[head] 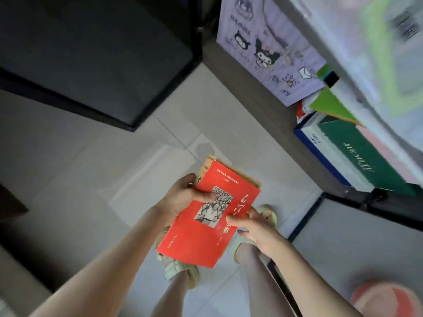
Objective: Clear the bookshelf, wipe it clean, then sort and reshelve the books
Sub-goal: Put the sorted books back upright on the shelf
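Both hands — left hand [183,197], right hand [256,227] — grasp the red book [206,234]; thin, floppy paperback — best held by its edges.

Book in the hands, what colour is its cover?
Red. The book has a black-and-white photo; head view shows it.

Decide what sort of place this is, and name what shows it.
Probably a room in a home: a tiled floor, a shelf stacked with books and a cartoon-printed folder, and the person wears sandals while holding a red book.
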`<state>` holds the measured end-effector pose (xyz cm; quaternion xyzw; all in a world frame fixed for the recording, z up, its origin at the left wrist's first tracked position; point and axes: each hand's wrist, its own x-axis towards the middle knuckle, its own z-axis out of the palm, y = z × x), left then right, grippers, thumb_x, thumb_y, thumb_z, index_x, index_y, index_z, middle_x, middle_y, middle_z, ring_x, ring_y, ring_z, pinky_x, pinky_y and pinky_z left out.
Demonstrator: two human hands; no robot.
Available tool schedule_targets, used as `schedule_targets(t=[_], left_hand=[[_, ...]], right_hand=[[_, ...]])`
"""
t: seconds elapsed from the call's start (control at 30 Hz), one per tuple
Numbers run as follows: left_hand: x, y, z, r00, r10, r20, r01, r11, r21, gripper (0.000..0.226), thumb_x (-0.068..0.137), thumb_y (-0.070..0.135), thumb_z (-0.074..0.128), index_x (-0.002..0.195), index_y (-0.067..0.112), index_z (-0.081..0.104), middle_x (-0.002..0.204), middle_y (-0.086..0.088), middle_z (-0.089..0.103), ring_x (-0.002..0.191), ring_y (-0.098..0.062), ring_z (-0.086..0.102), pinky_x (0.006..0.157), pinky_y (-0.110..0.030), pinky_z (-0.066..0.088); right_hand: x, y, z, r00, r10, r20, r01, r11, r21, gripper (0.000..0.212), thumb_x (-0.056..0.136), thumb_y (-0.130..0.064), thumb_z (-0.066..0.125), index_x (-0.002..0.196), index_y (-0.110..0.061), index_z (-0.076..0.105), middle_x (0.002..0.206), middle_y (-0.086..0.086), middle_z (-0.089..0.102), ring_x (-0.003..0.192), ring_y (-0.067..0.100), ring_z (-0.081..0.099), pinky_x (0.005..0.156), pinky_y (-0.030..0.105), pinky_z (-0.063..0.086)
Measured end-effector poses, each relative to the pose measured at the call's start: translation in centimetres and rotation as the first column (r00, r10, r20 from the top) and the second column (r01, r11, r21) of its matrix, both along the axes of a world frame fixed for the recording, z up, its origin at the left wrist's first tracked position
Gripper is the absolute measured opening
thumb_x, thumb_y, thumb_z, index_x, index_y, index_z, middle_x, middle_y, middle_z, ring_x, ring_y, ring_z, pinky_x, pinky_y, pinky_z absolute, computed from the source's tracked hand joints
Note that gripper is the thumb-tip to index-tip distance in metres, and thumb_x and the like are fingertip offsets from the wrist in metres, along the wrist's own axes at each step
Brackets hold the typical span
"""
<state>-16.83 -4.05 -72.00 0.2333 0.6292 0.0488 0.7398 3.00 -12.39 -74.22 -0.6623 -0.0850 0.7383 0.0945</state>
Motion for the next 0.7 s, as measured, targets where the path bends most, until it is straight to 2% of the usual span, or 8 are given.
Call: schedule_targets(t=[0.07, 0.17, 0.3, 0.37, 0.47, 0.57, 0.63, 0.7], left_hand=[[0.0, 1.6, 7.0, 0.996, 0.058, 0.064, -0.059, 0.998, 0.015, 0.053, 0.049, 0.016, 0.084, 0.096, 0.008, 0.062, 0.091, -0.015, 0.073, 0.081, -0.034, 0.071, 0.079, -0.046, 0.055], [0.2, 3.3, 16.4, 0.991, 0.07, 0.116, -0.08, 0.993, 0.083, 0.072, 0.046, 0.025, 0.086, 0.113, 0.009, 0.063, 0.101, -0.017, 0.073, 0.09, -0.036, 0.07, 0.086, -0.051, 0.055], [0.8, 4.6, 29.6, 0.995, -0.008, 0.104, -0.02, 0.965, 0.262, 0.056, 0.054, 0.035, 0.081, 0.104, 0.017, 0.067, 0.098, -0.007, 0.075, 0.086, -0.024, 0.073, 0.084, -0.038, 0.056], [1.5, 4.8, 36.1, 0.99, -0.068, 0.123, 0.02, 0.935, 0.355, 0.051, 0.061, 0.039, 0.082, 0.105, 0.019, 0.066, 0.096, -0.002, 0.075, 0.087, -0.022, 0.072, 0.085, -0.038, 0.056], [3.2, 5.1, 45.4, 0.983, -0.105, 0.15, 0.013, 0.856, 0.516, 0.05, 0.067, 0.045, 0.082, 0.106, 0.022, 0.06, 0.095, 0.005, 0.075, 0.086, -0.013, 0.071, 0.077, -0.029, 0.056], [5.7, 5.1, 54.1, 0.979, -0.111, 0.171, -0.035, 0.736, 0.676, 0.064, 0.058, 0.054, 0.086, 0.107, 0.026, 0.055, 0.101, 0.004, 0.073, 0.093, -0.015, 0.071, 0.088, -0.041, 0.055], [7.4, 5.3, 59.1, 0.958, -0.179, 0.225, -0.055, 0.654, 0.755, 0.062, 0.063, 0.044, 0.087, 0.112, 0.024, 0.055, 0.102, 0.002, 0.073, 0.093, -0.017, 0.071, 0.088, -0.043, 0.056], [9.8, 5.6, 64.4, 0.925, -0.288, 0.246, -0.043, 0.566, 0.824, 0.058, 0.064, 0.033, 0.084, 0.114, 0.02, 0.056, 0.102, 0.001, 0.073, 0.093, -0.017, 0.071, 0.084, -0.039, 0.057]], right_hand=[[0.6, 2.4, 6.8, 0.998, -0.007, -0.06, 0.012, 0.997, 0.079, 0.06, 0.06, -0.029, 0.084, 0.114, -0.024, 0.059, 0.107, -0.006, 0.073, 0.11, 0.02, 0.063, 0.107, 0.047, 0.038], [1.0, 5.0, 16.6, 0.989, -0.125, -0.078, 0.139, 0.965, 0.222, 0.053, 0.07, -0.025, 0.077, 0.12, -0.016, 0.06, 0.114, 0.006, 0.071, 0.109, 0.025, 0.065, 0.099, 0.043, 0.047], [1.4, 6.6, 30.4, 0.972, -0.234, -0.009, 0.208, 0.848, 0.487, 0.04, 0.071, -0.026, 0.073, 0.109, -0.017, 0.064, 0.102, 0.001, 0.074, 0.094, 0.017, 0.07, 0.076, 0.028, 0.054], [1.8, 6.5, 36.5, 0.966, -0.259, 0.011, 0.204, 0.787, 0.582, 0.041, 0.07, -0.027, 0.077, 0.109, -0.018, 0.065, 0.102, -0.001, 0.074, 0.098, 0.018, 0.069, 0.082, 0.03, 0.053], [2.6, 5.8, 45.5, 0.938, -0.345, 0.022, 0.222, 0.651, 0.726, 0.047, 0.068, -0.024, 0.083, 0.11, -0.018, 0.064, 0.103, 0.0, 0.074, 0.098, 0.019, 0.069, 0.086, 0.035, 0.053], [3.7, 4.5, 53.8, 0.889, -0.458, 0.005, 0.233, 0.461, 0.856, 0.043, 0.065, -0.02, 0.074, 0.107, -0.017, 0.062, 0.093, -0.003, 0.075, 0.086, 0.013, 0.071, 0.072, 0.027, 0.056], [4.5, 3.9, 58.4, 0.858, -0.513, -0.012, 0.224, 0.354, 0.908, 0.045, 0.062, -0.02, 0.074, 0.105, -0.016, 0.062, 0.091, -0.003, 0.075, 0.085, 0.014, 0.071, 0.069, 0.025, 0.055], [6.5, 2.9, 63.3, 0.797, -0.602, -0.044, 0.213, 0.214, 0.953, 0.048, 0.059, -0.023, 0.079, 0.103, -0.015, 0.061, 0.089, -0.002, 0.075, 0.082, 0.015, 0.071, 0.07, 0.029, 0.055]])
